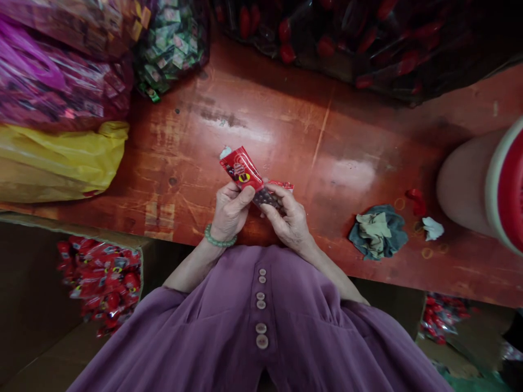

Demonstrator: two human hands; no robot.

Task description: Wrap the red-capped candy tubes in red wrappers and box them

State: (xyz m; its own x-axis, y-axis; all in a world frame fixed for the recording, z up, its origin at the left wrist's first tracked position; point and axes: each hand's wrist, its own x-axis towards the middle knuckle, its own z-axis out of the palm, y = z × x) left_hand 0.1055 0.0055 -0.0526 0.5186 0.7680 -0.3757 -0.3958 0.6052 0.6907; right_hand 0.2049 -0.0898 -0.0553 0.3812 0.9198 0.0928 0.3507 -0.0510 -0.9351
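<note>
A small red printed packet (243,163) with a clear lower part, showing dark round pieces inside, is held between both hands just above the table. My left hand (232,211), with a green bead bracelet (219,239) at its wrist, is closed on the packet's left edge with the thumb on top. My right hand (291,220) pinches the clear lower end between thumb and fingers. Another red wrapper edge (281,185) shows behind the right fingers; whether it belongs to a second packet, I cannot tell.
On the reddish table (171,147) bulging bags (65,92) and a yellow bag (61,158) lie left. A large bag of red-topped items (347,43) lies behind. A tub with a red lid (469,179) and crumpled cloth (378,231) stand right. Below is a box of red packets (104,277).
</note>
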